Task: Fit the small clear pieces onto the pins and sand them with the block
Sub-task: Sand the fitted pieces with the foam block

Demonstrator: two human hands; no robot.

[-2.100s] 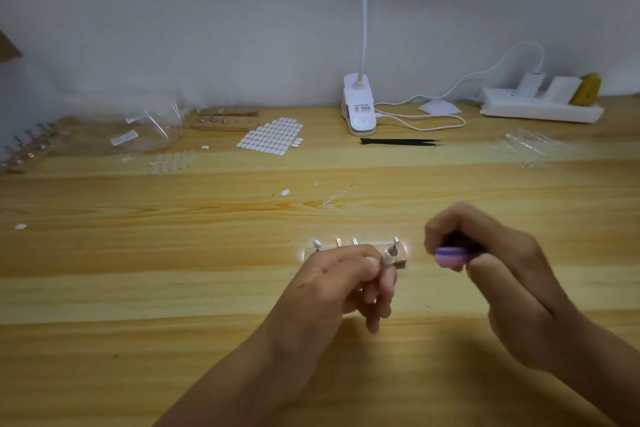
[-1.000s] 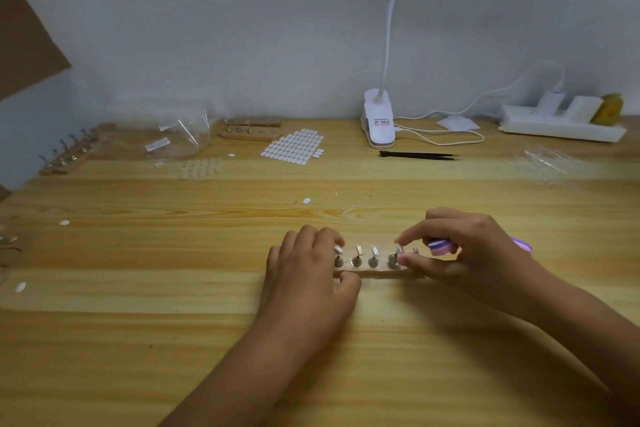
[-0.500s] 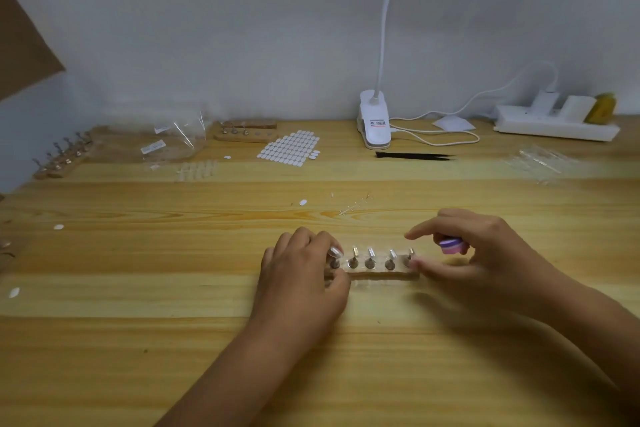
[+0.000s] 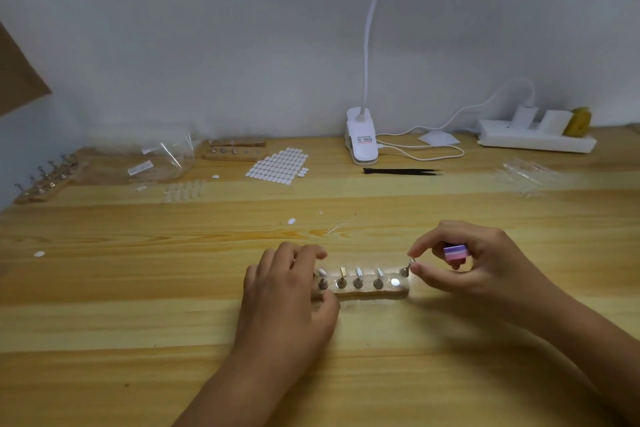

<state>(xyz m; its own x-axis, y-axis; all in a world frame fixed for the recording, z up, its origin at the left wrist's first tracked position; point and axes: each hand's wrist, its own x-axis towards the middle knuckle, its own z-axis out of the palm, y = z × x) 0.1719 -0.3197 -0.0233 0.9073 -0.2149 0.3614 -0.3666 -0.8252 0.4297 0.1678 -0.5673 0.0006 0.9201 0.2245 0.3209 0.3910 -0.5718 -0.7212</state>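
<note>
The person is leaning over a wooden table (image 4: 138, 288), working at a small wooden pin holder (image 4: 367, 289) lying near the middle of it. The left hand (image 4: 287, 302) is gripping the holder's left end, fingers over the far edge and thumb on the near side, steadying it against the tabletop. Four metal pins (image 4: 358, 279) are standing tilted in a row along it, and a bare round spot is showing at the right end.

The right hand (image 4: 481, 267) is doing two jobs at once. Its thumb and forefinger are pinching a fifth pin (image 4: 406, 269) just above the holder's right end, with what looks like a small clear piece at its tip, though it is too tiny to be sure. The remaining fingers are curling around a purple and pink sanding block (image 4: 455, 252), tucked against the palm.

These pieces look featherlight, thin, slick and easy to flick away, so I would judge a gentle pinch by the edges to be the safe hold, pressing straight down onto the pin head. The pin itself is stiff and best taken by its shaft. The block looks soft and light, easy to hold by its sides.

More clear pieces (image 4: 185, 191) are lying in rows at the far left, beside a sheet of white stickers (image 4: 278, 166).
</note>
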